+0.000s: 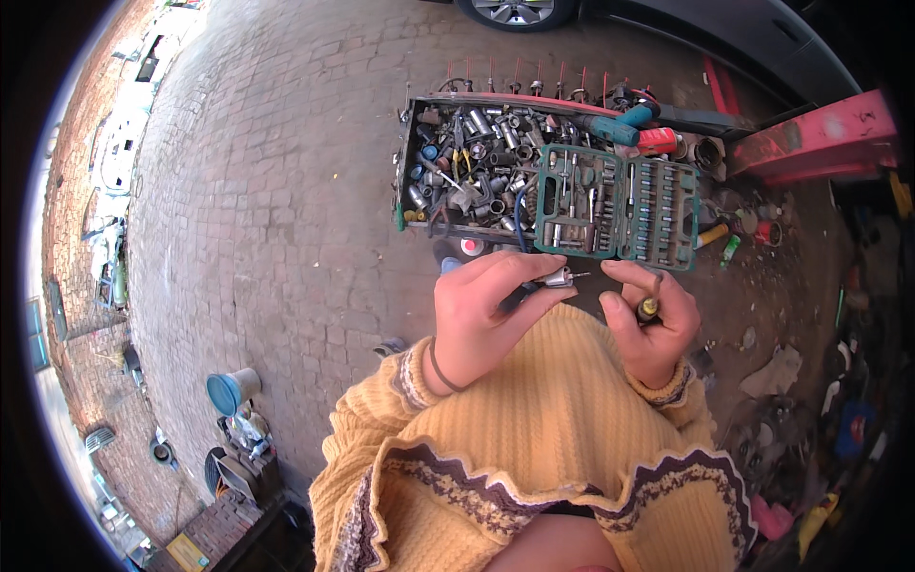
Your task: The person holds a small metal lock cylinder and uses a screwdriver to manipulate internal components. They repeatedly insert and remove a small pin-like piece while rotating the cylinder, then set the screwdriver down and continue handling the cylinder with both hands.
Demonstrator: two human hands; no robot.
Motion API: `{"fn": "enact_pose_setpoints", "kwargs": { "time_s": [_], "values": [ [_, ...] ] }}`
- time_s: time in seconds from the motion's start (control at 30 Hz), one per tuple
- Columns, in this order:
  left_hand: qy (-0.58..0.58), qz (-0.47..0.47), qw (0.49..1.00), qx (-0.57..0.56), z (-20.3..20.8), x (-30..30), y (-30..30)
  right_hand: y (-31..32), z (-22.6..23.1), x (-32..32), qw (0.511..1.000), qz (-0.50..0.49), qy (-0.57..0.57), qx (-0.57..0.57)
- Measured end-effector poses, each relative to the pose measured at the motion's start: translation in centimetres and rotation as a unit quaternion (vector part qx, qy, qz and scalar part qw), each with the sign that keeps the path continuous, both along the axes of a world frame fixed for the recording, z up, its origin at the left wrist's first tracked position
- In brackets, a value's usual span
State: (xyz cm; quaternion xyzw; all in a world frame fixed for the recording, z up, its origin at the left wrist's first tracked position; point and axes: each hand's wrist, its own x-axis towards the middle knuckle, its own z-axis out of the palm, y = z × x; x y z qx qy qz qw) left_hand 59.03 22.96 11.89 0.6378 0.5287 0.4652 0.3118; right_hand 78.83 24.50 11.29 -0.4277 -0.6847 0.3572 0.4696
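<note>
My left hand (491, 310) pinches a short silver metal cylinder (559, 277) between thumb and fingers. A thin pin sticks out of its right end, toward my other hand. My right hand (653, 319) is closed around a tool with a yellow-and-black handle (647, 309), whose round end faces me; most of it is hidden by the palm and fingers. The two hands are a small gap apart, in front of my chest. Just beyond them, a green socket set case (620, 181) lies opened out, with sockets and bits in its slots.
A metal tray (408, 157) piled with loose sockets and fittings holds the case's left half. A teal power tool (615, 127) and a red can (658, 142) lie at its back right. A red beam (810, 143) stands right; a blue-topped bucket (229, 391) sits left on brick paving.
</note>
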Motion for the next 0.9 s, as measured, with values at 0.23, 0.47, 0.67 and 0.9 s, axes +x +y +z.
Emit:
{"fn": "enact_pose_setpoints", "kwargs": {
  "time_s": [0.23,0.47,0.67,0.9],
  "values": [
    [0.018,-0.009,1.000,0.021,-0.1,0.0,0.1,1.2,-0.3,-1.3,0.997,0.036,-0.034,0.064],
    [-0.107,-0.034,0.990,-0.082,-0.5,0.0,0.1,0.8,0.0,-1.6,0.999,0.006,-0.045,-0.014],
    [-0.098,-0.037,0.992,-0.074,-1.0,-0.4,0.0,0.9,0.2,-1.8,0.998,0.039,-0.033,0.030],
    [-0.165,-0.033,0.982,-0.090,-1.4,-0.3,-0.2,0.7,0.1,-2.0,1.000,0.028,-0.004,0.011]
  ]
}}
